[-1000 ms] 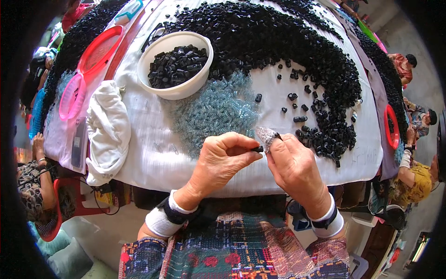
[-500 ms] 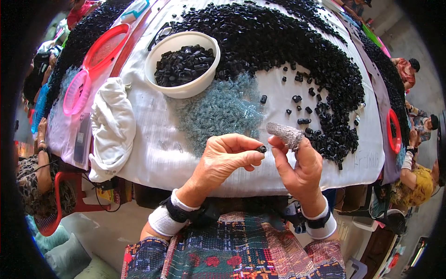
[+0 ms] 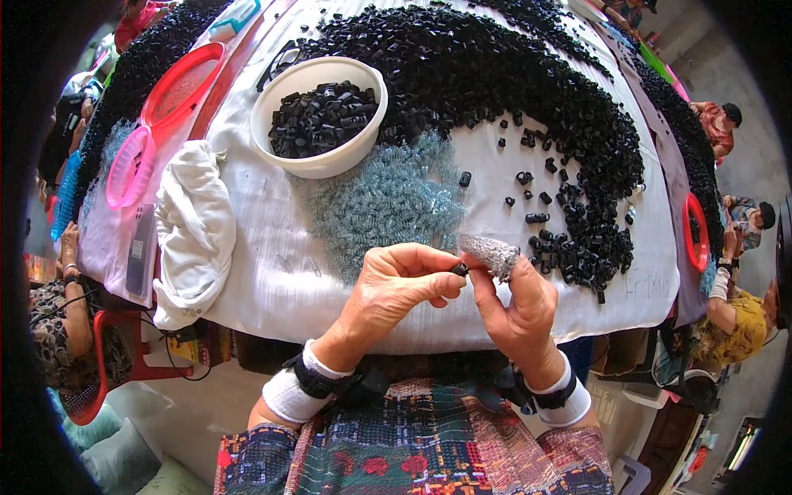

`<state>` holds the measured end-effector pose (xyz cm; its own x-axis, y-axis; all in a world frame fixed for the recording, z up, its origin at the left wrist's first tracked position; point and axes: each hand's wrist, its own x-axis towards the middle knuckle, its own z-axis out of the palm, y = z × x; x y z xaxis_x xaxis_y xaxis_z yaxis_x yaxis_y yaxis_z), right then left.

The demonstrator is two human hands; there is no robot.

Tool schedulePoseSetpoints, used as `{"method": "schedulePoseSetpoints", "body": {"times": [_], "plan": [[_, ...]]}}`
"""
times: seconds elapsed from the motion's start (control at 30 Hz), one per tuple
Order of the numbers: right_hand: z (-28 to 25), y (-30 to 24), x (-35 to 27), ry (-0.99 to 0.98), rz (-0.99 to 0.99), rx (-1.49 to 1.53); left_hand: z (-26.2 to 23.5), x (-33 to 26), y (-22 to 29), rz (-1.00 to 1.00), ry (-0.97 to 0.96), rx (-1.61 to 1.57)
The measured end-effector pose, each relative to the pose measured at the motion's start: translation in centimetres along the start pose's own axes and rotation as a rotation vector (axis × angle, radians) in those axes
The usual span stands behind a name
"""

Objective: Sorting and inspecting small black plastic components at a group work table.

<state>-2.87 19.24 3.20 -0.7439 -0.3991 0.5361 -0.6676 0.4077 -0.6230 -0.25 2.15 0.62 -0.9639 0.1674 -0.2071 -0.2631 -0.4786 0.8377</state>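
My left hand (image 3: 396, 285) pinches a small black plastic piece (image 3: 459, 269), shaped like part of a cord lock, between thumb and fingertips. My right hand (image 3: 516, 301) comes up against it, thumb and fingertips closed at the piece; whatever they hold is hidden. A grey, rough wrapping (image 3: 491, 254) covers its index finger, which points left above the piece. Just beyond my hands lies a pile of small clear-bluish coil springs (image 3: 388, 210). Behind that stands a white bowl (image 3: 326, 167) filled with black plastic pieces. A large heap of similar black pieces (image 3: 495, 74) curves across the table's far and right side.
A white cloth (image 3: 195, 231) lies bunched on the left. Beyond it are a pink basket (image 3: 132, 167), a red-rimmed sieve (image 3: 153, 115) and black-handled scissors (image 3: 280, 66). Loose black pieces (image 3: 537, 219) are scattered to the right. Other people sit along both sides.
My right hand has moved left and slightly down, bringing its fingertips to the black piece. My left hand keeps its pinch, nearly in place. The view has shifted slightly.
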Motion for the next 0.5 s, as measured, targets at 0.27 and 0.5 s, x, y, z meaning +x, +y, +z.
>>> {"method": "schedulePoseSetpoints", "body": {"times": [0.27, 0.5], "plan": [[0.0, 0.2, 0.2, 0.05, -0.086, -0.012, -0.1, 0.3, 0.0, 0.009, 0.005, -0.016], [-1.2, 1.7, 0.9, 0.013, 0.063, -0.064, -0.8, 0.5, -0.2, -0.014, 0.0, -0.049]]}}
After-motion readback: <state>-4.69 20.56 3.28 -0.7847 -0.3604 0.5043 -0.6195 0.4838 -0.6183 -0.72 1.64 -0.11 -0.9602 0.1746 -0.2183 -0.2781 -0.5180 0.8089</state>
